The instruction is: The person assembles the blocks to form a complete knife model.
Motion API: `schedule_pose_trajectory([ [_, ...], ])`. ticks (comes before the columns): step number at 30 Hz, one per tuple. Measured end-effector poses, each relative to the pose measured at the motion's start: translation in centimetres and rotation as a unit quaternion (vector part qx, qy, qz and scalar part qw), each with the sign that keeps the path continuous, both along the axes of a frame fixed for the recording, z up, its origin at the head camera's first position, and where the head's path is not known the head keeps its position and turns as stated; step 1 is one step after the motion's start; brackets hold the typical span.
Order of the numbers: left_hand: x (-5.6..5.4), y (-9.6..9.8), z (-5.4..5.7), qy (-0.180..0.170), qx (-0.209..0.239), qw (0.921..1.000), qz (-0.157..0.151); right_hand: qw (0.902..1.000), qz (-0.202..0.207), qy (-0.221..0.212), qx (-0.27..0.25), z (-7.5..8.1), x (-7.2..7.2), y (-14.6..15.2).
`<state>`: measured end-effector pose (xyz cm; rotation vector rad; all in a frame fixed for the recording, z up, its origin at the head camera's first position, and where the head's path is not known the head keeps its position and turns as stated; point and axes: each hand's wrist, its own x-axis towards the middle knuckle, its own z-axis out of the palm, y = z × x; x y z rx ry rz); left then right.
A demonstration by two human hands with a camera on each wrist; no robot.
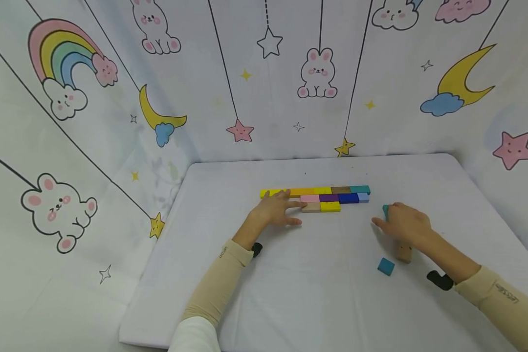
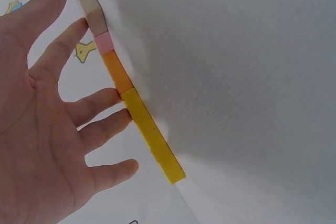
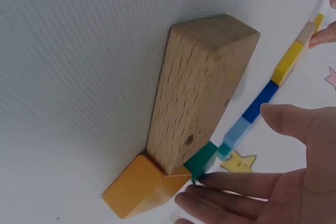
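My left hand [image 1: 273,209] spreads its fingers at the left part of a flat arrangement of coloured wooden blocks. In the left wrist view its fingertips lie right along a yellow block [image 2: 153,136], an orange block [image 2: 117,72] and a beige block [image 2: 90,6]. Out to the right, my right hand [image 1: 405,222] reaches over loose blocks with its fingers extended. The right wrist view puts its fingertips at a green block [image 3: 200,160], beside a long brown wooden block [image 3: 191,93] and an orange block [image 3: 142,187]. From the head camera, that hand hides most of these.
The arrangement has three rows, with a teal block [image 1: 360,189] at the far right end and a light blue block [image 1: 363,197] below it. A loose teal-blue block [image 1: 385,266] lies nearer me on the white table [image 1: 308,293]. Behind stands a patterned cloth [image 1: 281,107].
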<state>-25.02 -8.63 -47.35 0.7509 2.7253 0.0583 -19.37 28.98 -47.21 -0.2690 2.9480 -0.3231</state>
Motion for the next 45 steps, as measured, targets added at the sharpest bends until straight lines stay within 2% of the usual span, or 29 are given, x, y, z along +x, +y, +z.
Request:
schedule_pose_trajectory([
  [12, -0.2, 0.0, -0.2, 0.001, -0.002, 1.0, 0.0, 0.9984, 0.026, 0.037, 0.034, -0.2, -0.2, -0.2],
  [21, -0.2, 0.0, -0.3, -0.003, -0.003, 1.0, -0.007, 0.9978, 0.038, 0.048, 0.025, -0.2, 0.4, -0.8],
  [27, -0.4, -0.2, -0.4, -0.004, 0.007, 1.0, 0.0, 0.9961, 0.057, 0.064, 0.023, -0.2, 0.4, -1.3],
  [35, -0.4, -0.1, -0.3, -0.012, 0.006, 0.9999, 0.001, 0.9938, 0.075, 0.071, 0.041, -0.7, 0.6, -2.3],
  [45, -0.4, 0.0, -0.2, 0.004, -0.004, 1.0, -0.007, 0.9942, 0.081, 0.059, 0.039, -0.7, 0.7, -3.9],
])
